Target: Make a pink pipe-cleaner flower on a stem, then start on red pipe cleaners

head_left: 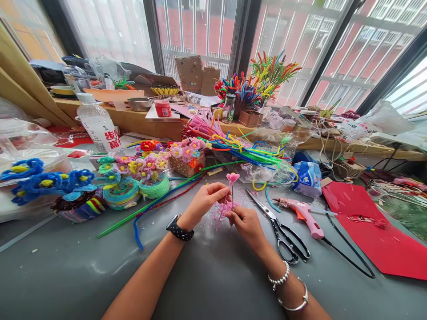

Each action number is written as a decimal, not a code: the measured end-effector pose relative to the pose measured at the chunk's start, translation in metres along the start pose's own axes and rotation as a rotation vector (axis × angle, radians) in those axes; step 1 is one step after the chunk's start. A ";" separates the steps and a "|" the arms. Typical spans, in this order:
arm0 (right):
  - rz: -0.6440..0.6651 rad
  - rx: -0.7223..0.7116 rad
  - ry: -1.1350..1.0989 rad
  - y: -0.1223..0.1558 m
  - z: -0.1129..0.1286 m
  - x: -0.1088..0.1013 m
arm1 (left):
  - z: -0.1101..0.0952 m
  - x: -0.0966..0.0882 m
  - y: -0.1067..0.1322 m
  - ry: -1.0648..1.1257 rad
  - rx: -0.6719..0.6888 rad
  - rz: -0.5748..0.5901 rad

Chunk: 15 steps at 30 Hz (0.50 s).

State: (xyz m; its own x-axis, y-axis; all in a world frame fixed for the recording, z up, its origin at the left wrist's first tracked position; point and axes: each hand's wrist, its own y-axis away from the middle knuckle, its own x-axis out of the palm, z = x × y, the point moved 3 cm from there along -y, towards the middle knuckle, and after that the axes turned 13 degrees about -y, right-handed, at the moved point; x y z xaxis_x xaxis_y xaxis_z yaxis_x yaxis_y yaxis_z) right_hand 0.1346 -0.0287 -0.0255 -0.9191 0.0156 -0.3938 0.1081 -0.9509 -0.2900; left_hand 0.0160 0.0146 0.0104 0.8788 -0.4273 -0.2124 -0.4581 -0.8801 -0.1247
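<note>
A small pink pipe-cleaner flower (232, 178) stands upright on a thin dark stem in front of me. My right hand (247, 226) pinches the lower part of that stem between thumb and fingers. Just left of the stem, my left hand (209, 200) has its fingertips closed, and a pink pipe cleaner (220, 217) slants down from them. Whether the left fingertips also touch the stem, I cannot tell. Pink fuzz scraps lie scattered on the grey table (213, 275) beneath and behind both hands. Scissors (278, 226) with black handles lie partly open right of my right hand.
Right of the scissors is a pink glue gun (305, 215) with its cord, then a red sheet (370, 222). Pipe-cleaner flower pots (155, 186) stand at left. Long green pipe cleaners (133, 222) cross the table. Behind lies a colourful pipe-cleaner bundle (240, 149).
</note>
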 end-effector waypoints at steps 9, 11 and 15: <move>0.004 0.032 -0.017 -0.001 -0.002 -0.001 | 0.001 -0.001 -0.001 -0.003 -0.015 -0.047; -0.003 0.041 -0.022 -0.001 -0.002 -0.001 | 0.002 -0.002 -0.001 0.001 -0.017 -0.070; 0.000 0.039 0.009 0.000 -0.001 -0.002 | 0.001 -0.001 0.000 0.005 -0.027 -0.083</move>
State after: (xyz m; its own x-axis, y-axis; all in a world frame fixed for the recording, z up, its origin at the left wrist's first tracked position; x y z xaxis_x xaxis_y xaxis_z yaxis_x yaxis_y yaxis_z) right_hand 0.1368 -0.0280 -0.0257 -0.9155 0.0179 -0.4020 0.0934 -0.9623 -0.2556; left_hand 0.0148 0.0158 0.0096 0.9144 -0.3535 -0.1973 -0.3798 -0.9178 -0.1158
